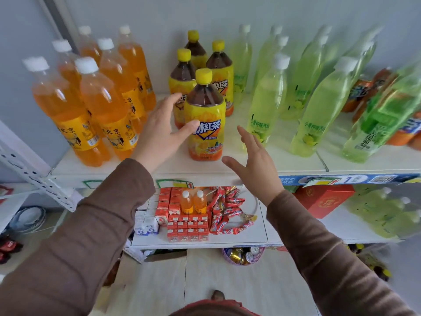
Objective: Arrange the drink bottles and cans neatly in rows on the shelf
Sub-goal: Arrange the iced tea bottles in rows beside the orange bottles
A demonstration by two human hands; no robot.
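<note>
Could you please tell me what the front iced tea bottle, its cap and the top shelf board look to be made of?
Front iced tea bottle: clear glossy plastic, probably; dark drink shows through above a shiny yellow printed wrap.
Its cap: opaque yellow plastic, seemingly ribbed.
Top shelf board: smooth white, likely painted metal, though the view leaves it open.

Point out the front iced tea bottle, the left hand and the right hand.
front iced tea bottle [205, 131]: head view, yellow label.
left hand [159, 131]: head view, back of hand.
right hand [257, 160]: head view, back of hand.

Plain pale grey wall [205, 12], white metal shelving [296, 166], light wood-look floor [227, 274], soft even light.
</note>
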